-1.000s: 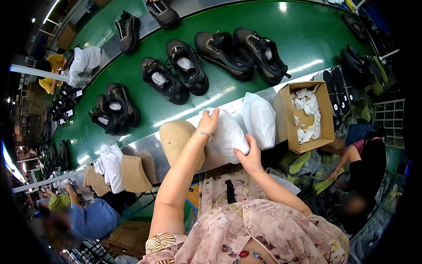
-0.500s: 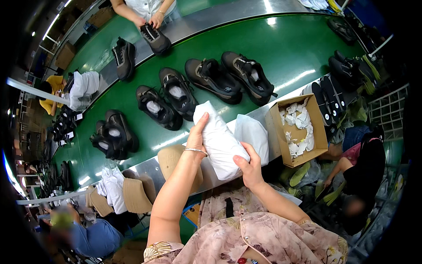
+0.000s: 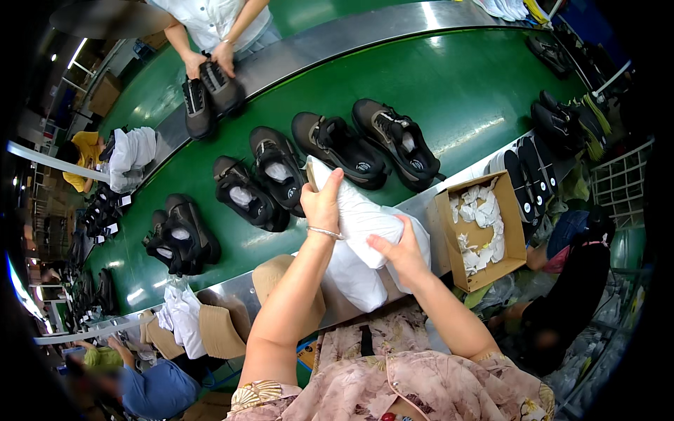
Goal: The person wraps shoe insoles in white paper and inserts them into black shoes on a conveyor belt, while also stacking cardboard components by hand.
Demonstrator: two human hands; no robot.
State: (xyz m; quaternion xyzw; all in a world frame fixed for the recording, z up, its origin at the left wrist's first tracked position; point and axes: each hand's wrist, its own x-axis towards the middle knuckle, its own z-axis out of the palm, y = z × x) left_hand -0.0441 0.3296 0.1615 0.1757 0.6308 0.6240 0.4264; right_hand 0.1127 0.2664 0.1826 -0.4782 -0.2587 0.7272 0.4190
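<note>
A white paper bundle (image 3: 365, 221) is gripped by both hands, left hand (image 3: 323, 203) on top, right hand (image 3: 400, 252) beneath, at the near edge of the green conveyor belt (image 3: 449, 84) (black shoes (image 3: 337, 147) just beyond). It is best supported evenly.

A white crumpled sheet of tissue paper (image 3: 361, 217) is bunched into a long, soft wad and held up above the near metal edge of the green conveyor belt (image 3: 449, 91). The left hand (image 3: 323, 205) grips its upper end, fingers wrapped over the top, while the right hand (image 3: 400, 251) clasps its lower right side. The wad tilts from upper left to lower right, and more white paper (image 3: 351, 277) hangs just beneath it.
</note>
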